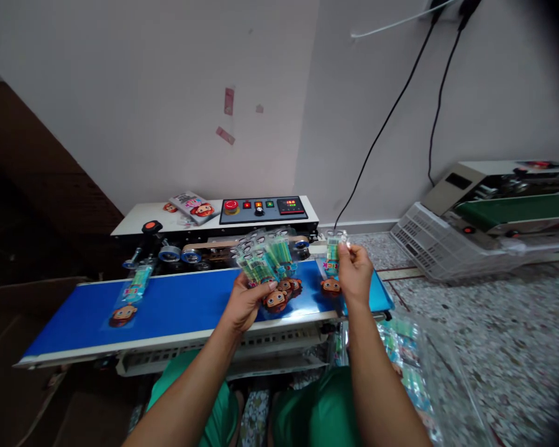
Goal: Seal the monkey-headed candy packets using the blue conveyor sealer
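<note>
left hand fingers clamp a fan of packets over the blue belt. right hand pinches a single packet at the belt's right end. far packet lies at the left end; the bag holds more.

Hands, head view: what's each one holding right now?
Left hand: closed on a fanned bunch of packets.
Right hand: closed on one packet, over the belt.
</note>
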Motion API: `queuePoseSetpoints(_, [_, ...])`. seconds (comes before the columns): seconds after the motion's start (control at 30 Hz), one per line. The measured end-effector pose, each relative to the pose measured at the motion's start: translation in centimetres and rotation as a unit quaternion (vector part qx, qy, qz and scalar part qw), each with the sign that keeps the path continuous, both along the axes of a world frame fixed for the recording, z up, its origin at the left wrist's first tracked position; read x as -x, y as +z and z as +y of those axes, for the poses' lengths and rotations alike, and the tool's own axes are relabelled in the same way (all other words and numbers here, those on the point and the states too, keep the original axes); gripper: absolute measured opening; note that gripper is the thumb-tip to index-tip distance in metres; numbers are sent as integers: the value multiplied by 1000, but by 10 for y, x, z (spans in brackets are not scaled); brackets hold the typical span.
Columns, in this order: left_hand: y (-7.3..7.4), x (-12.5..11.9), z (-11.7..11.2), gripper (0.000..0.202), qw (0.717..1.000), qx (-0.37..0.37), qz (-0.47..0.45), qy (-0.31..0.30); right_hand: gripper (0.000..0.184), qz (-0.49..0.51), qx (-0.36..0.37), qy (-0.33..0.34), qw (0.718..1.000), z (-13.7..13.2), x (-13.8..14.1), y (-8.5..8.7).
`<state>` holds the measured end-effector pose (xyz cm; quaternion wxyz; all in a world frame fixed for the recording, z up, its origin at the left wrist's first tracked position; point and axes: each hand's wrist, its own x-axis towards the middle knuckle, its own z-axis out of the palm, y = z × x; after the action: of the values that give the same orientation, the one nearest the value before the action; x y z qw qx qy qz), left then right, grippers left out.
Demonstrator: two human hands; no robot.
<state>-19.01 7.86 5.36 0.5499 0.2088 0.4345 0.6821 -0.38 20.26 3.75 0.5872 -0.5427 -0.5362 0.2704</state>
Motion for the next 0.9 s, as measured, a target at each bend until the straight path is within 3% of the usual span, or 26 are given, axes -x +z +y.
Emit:
queuePoseSetpoints(0.17, [1, 2, 0, 35, 1000, -8, 7, 4, 33, -250, 76, -44, 964, 13, -8, -20])
queuePoseSetpoints(0.37, [-2, 2, -1, 42, 1000, -8, 8, -11, 29, -312, 97, 4, 945, 20, 18, -25])
queuePoseSetpoints(0.5, [-6, 2, 0, 46, 1000, 0, 6, -12, 37, -230, 33, 40, 972, 7, 32, -8])
queuePoseSetpoints(0.57, [-6, 2, 1, 46, 1000, 0, 6, -11, 40, -112, 15, 132, 985, -7, 38, 6])
queuePoseSetpoints(0.63, [-6, 1, 2, 46, 1000, -6, 8, -10, 38, 2, 18, 258, 966, -23, 44, 19])
queuePoseSetpoints(0.67, [-5, 0, 2, 47, 1000, -10, 8, -12, 34, 35, 14, 289, 957, -30, 47, 23])
queuePoseSetpoints(0.73, [-4, -2, 1, 48, 1000, -16, 6, -14, 25, 61, -13, 289, 955, -42, 53, 28])
queuePoseSetpoints(0.9, [1, -7, 0, 49, 999, -26, -5, -31, 21, 66, -108, 206, 970, -53, 63, 27])
